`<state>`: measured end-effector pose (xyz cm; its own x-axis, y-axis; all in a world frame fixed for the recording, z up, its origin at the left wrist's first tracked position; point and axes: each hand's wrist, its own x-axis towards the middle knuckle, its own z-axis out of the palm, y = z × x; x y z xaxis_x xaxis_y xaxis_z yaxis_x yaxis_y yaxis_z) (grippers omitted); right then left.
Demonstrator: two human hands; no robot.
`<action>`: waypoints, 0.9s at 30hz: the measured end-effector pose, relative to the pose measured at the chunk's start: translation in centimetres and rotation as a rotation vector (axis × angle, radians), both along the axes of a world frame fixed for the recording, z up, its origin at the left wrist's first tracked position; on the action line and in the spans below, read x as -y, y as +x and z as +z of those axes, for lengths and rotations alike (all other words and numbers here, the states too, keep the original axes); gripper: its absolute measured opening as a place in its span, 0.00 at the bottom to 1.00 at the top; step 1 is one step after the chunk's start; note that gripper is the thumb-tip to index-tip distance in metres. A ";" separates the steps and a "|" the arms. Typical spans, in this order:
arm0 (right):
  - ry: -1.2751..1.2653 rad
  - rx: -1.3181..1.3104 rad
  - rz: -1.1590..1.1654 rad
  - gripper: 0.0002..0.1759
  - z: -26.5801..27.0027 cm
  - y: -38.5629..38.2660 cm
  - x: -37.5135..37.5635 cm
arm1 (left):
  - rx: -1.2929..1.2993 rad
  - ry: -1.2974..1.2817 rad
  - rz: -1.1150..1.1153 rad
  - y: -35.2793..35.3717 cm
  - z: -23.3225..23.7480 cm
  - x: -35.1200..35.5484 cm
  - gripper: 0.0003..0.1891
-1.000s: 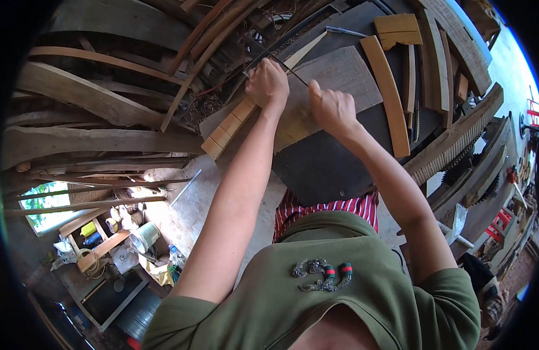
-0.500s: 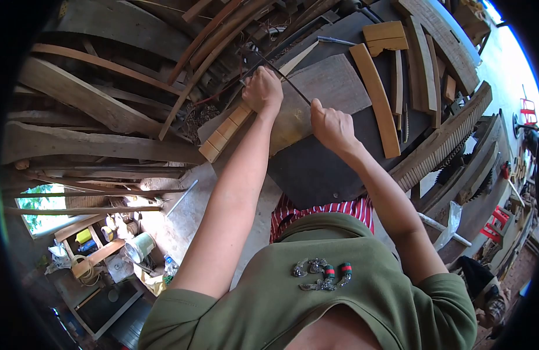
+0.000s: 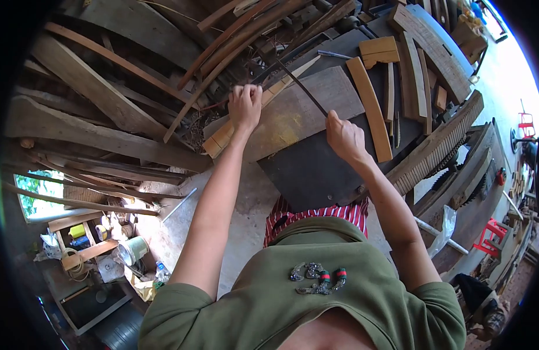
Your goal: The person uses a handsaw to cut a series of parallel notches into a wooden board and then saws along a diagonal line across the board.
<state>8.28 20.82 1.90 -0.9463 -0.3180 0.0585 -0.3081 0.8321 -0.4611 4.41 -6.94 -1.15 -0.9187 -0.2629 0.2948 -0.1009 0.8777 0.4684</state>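
Observation:
In my right hand [image 3: 345, 137] is the end of a long thin dark tool [image 3: 304, 87], which slants away up and to the left over a flat board [image 3: 325, 96]. My left hand [image 3: 245, 108] is closed, fingers curled at a narrow light wooden strip [image 3: 223, 137] with cross cuts near its lower end. The strip runs along the far edge of the board and tapers to a point. Yellowish dust marks the board's surface. Beneath lies a dark worktop [image 3: 316, 175], close in front of my body.
To the right sit a curved light wood piece [image 3: 370, 111], a notched block [image 3: 378, 51] and a long ribbed wooden piece [image 3: 436, 143]. Curved timbers [image 3: 106, 134] crowd the left side. A bucket [image 3: 132, 251] and a red plastic stool [image 3: 491, 236] stand on the floor.
My right hand has drawn back toward the lower right with the tool. My left hand has shifted left and slightly down along the strip. The whole view has moved a little.

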 end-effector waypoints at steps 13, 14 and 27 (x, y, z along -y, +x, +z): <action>0.060 0.008 0.043 0.09 0.0 4.1 -0.8 | -0.007 0.022 -0.256 8.7 0.6 2.5 0.18; 0.064 0.009 0.053 0.09 0.1 4.2 -0.5 | -0.040 0.009 -0.240 8.2 0.6 2.1 0.16; 0.087 -0.021 0.118 0.05 -1.7 2.0 5.2 | 0.255 -0.279 0.302 0.1 -0.4 -5.0 0.15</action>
<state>10.31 15.64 0.24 -0.9007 -0.4321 0.0452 -0.4154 0.8260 -0.3810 4.52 -1.95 -1.56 -0.8656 -0.4719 0.1676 -0.4514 0.8802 0.1470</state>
